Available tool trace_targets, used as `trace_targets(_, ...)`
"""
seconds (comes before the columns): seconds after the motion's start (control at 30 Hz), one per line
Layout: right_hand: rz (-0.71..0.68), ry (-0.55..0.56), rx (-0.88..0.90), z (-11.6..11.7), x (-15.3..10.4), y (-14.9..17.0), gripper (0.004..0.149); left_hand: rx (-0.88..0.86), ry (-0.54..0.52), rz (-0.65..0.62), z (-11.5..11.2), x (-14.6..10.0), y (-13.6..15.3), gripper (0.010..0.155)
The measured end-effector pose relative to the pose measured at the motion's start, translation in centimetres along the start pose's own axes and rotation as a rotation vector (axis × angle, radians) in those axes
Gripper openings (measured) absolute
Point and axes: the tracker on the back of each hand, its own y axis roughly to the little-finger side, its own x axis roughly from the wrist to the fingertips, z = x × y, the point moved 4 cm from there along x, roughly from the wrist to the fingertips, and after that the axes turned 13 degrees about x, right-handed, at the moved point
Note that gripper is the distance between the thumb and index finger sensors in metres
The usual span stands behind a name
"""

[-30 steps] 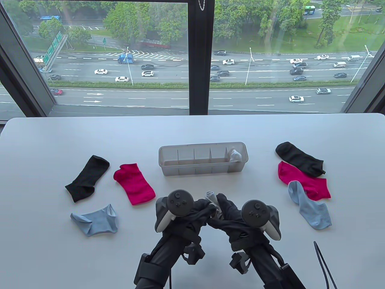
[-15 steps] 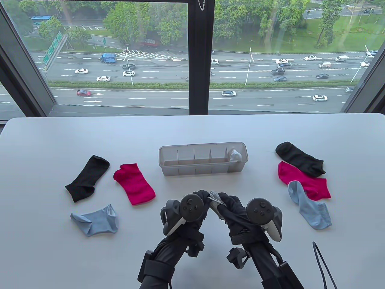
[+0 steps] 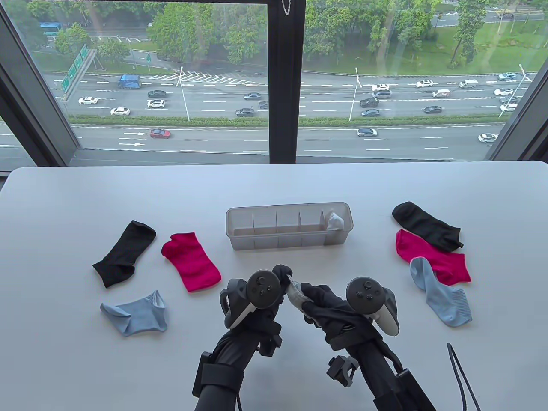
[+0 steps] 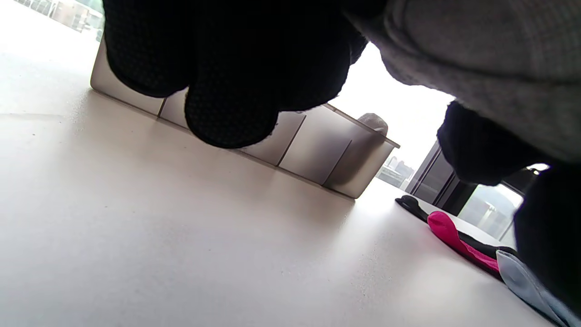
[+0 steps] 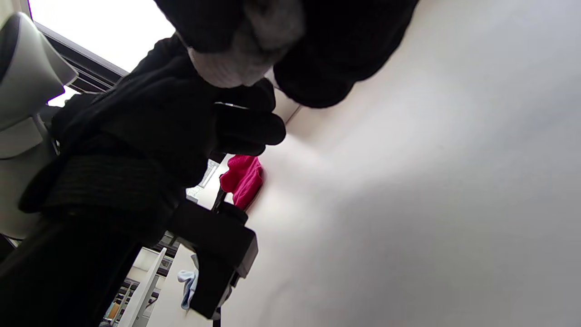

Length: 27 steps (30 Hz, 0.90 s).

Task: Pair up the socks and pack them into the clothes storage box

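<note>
Above the table (image 3: pixel 64 364), in front of the storage box (image 3: pixel 287 247) with 1 bundle already in its right-end compartment, left hand (image 3: pixel 274 284) and right hand (image 3: pixel 323 306) both grip a rolled grey sock pair (image 3: pixel 295 294), apparently tightening it for packing.

My right grip (image 5: pixel 290 50) pinching rolled grey knit sock (image 5: pixel 247 45); left grip (image 5: pixel 172 118) alongside; crumpled magenta sock (image 5: pixel 243 179) on white tabletop (image 5: pixel 431 204).

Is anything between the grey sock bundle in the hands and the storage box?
Nothing visible. The grey sock bundle is held by both hands just in front of the storage box, with only bare table between. Its four left compartments look empty.
</note>
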Motion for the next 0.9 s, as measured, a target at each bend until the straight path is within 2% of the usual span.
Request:
trace_targets(0.27, 0.086, -0.141, -0.128, 1.3, 0.3, 0.6, 0.051, -0.012, 0.031, -0.107, 0.2, -0.1, -1.7, 0.043)
trace_targets(0.43, 0.150, -0.166, -0.162, 1.5, 0.6, 1.3, 0.049, -0.006, 0.044, -0.228, 0.3, -0.7, -3.9, 0.043)
trace_targets(0.5, 0.136, -0.110, -0.155, 0.8, 0.6, 1.3, 0.048, -0.024, 0.055, -0.262, 0.0, -0.9, -4.4, 0.043)
trace_targets(0.57, 0.116, -0.004, -0.069, -0.5, 0.3, 1.4, 0.047, -0.118, 0.108, -0.232, -0.4, -0.9, -4.4, 0.044)
trace_targets(0.63, 0.111, 0.169, 0.005, -1.9, -0.3, 1.8, 0.045, -0.260, 0.165, -0.263, -0.7, -0.9, -4.5, 0.052)
trace_targets(0.7, 0.112, 0.251, 0.063, -2.7, -0.7, 1.9, 0.044, -0.334, 0.183, -0.253, -0.9, -0.9, -4.4, 0.058)
trace_targets(0.73, 0.115, 0.316, 0.061, -3.3, -1.0, 1.7, 0.057, -0.351, 0.189, -0.277, -1.0, -1.0, -4.4, 0.062)
trace_targets(0.77, 0.103, 0.398, 0.069, -4.0, -1.4, 1.5, 0.062, -0.343, 0.214, -0.289, -1.3, -1.1, -4.4, 0.067)
trace_targets(0.83, 0.039, 0.406, 0.139, -4.6, -1.6, 1.2, 0.064, -0.335, 0.283, -0.314, -2.1, -1.3, -4.7, 0.071)
trace_targets(0.9, -0.033, 0.431, 0.220, -4.9, -1.9, 1.1, 0.070, -0.266, 0.312, -0.275, -2.3, -1.1, -4.7, 0.067)
